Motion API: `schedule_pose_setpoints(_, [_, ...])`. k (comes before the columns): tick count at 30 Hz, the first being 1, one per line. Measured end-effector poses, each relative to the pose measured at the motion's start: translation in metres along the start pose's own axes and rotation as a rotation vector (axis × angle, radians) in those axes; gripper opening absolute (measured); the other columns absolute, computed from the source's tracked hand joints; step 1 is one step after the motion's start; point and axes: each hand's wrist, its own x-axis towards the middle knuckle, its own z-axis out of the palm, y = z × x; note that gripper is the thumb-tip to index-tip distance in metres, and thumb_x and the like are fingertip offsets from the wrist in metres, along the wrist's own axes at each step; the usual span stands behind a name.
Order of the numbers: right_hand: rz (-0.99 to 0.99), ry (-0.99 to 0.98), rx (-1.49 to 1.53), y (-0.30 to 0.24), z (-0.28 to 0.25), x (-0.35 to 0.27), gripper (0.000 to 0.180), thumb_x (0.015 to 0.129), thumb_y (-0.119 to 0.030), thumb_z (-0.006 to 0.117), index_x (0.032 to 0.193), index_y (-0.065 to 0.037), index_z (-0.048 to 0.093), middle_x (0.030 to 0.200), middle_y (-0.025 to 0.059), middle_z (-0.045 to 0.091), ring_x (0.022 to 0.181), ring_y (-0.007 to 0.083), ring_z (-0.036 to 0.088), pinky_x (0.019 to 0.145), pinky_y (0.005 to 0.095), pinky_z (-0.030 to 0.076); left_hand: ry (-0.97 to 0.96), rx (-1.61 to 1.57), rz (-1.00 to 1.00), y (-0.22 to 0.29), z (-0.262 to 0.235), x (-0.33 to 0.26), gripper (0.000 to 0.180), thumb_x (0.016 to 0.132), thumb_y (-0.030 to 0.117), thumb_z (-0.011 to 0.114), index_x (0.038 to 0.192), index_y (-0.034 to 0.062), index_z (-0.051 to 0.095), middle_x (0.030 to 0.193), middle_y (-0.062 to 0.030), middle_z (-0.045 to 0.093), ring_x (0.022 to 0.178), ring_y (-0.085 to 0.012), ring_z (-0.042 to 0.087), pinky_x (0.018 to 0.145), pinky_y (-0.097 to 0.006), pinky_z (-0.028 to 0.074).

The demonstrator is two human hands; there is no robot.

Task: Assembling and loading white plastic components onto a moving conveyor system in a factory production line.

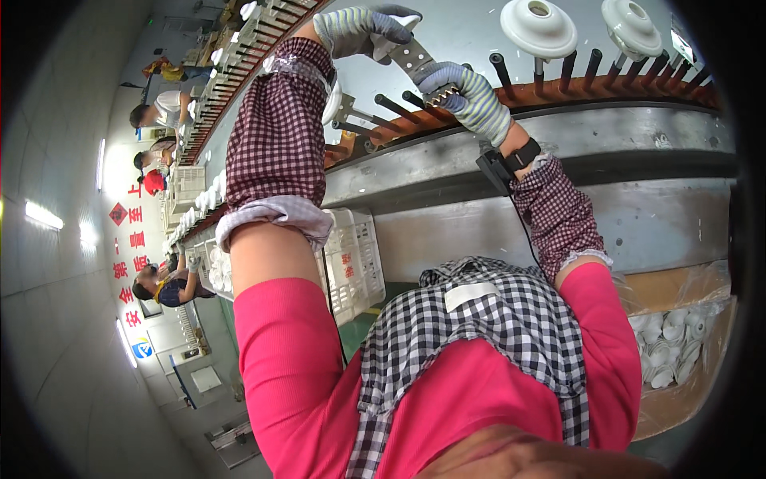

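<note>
My left hand (351,33), in a grey striped glove, is closed around a small white piece (394,40) at the top of the view. The piece is partly hidden by the fingers. Gripped in my right hand (471,97), in a striped glove, is a perforated metal plate (412,57) with a toothed edge near the palm. Its far end meets the white piece, but I cannot tell whether they are joined. To the right, a white disc-shaped piece with a round hub (539,29) sits on an upright holder, and a second white disc-shaped piece (630,27) stands beside it.
Black-tipped rods (501,72) line the conveyor's near side, behind a metal rail (558,148). Below stand a white plastic crate (351,263) and, at right, a cardboard box (670,415) of white pieces. Several people work along the line at far left.
</note>
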Motion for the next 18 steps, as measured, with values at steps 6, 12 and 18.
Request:
schedule_pose_setpoints(6, [0.044,-0.004,-0.014,0.01,0.042,0.02,0.013,0.085,-0.016,0.067,0.091,-0.004,0.067,0.09,0.0072,0.065,0.083,0.0164,0.062,0.076,0.0286,0.049,0.007,0.209,0.169,-0.041,-0.014,-0.025,0.048,0.082,0.002,0.063,0.127,0.0155,0.054,0.125,-0.0014,0.054,0.109,-0.0182,0.056,0.092,-0.035,0.053])
schedule_pose_setpoints(12, [0.332,0.155,-0.093,0.015,0.097,0.027,0.017,0.086,-0.013,0.066,0.096,0.001,0.066,0.086,0.0062,0.069,0.078,0.0112,0.061,0.072,0.0264,0.05,0.381,0.623,0.649,-0.082,0.013,-0.05,0.044,0.084,0.023,0.068,0.123,0.0047,0.057,0.101,-0.0065,0.066,0.085,-0.0201,0.065,0.077,-0.028,0.052])
schedule_pose_setpoints(18, [0.333,0.186,-0.081,0.014,0.135,0.018,0.025,0.082,-0.015,0.069,0.1,0.002,0.066,0.089,0.0104,0.07,0.081,0.0111,0.064,0.073,0.0259,0.051,0.872,0.249,0.419,-0.122,0.06,-0.076,0.04,0.078,0.04,0.066,0.104,0.0107,0.07,0.094,-0.0125,0.067,0.088,-0.027,0.065,0.081,-0.033,0.051])
